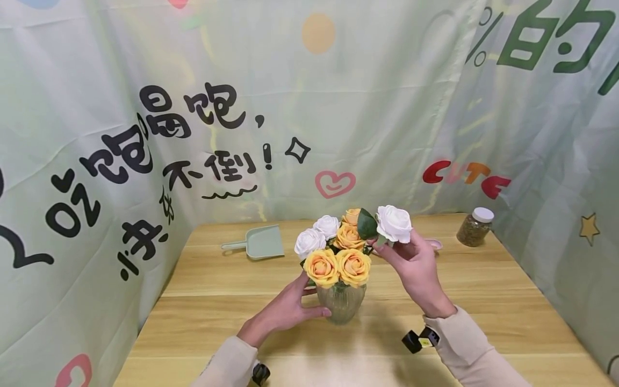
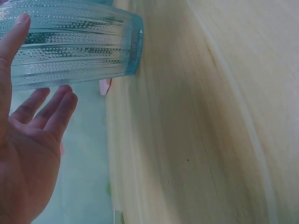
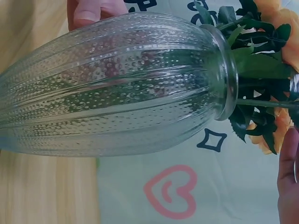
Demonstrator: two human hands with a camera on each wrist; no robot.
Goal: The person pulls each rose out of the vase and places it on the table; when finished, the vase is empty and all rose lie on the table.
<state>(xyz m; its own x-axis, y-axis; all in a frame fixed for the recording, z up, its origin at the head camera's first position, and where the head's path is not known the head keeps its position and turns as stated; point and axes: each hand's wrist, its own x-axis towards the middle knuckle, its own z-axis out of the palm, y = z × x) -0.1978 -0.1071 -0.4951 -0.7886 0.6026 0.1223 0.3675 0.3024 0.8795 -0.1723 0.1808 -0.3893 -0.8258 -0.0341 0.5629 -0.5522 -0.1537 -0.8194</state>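
Note:
A ribbed clear glass vase [image 1: 341, 304] stands upright on the table, filled with artificial roses. Yellow roses [image 1: 354, 267] spread at its front and top, with white roses [image 1: 310, 242] on the left. My left hand [image 1: 290, 307] holds the vase from the left side. In the left wrist view its thumb [image 2: 16, 35] lies over the glass. Up at the right of the bunch, my right hand [image 1: 418, 269] holds a white rose [image 1: 394, 223] just under its bloom. The right wrist view shows green stems and leaves [image 3: 259, 65] above the vase's rim; the right fingertips are partly cut off there.
A pale green dustpan [image 1: 263, 243] lies at the back left of the wooden table [image 1: 203, 317]. Toward the back right stands a white-lidded jar [image 1: 475, 228] with dark contents. Part of a pink object [image 1: 436, 244] shows behind my right hand. Printed curtains [image 1: 271, 64] enclose the table.

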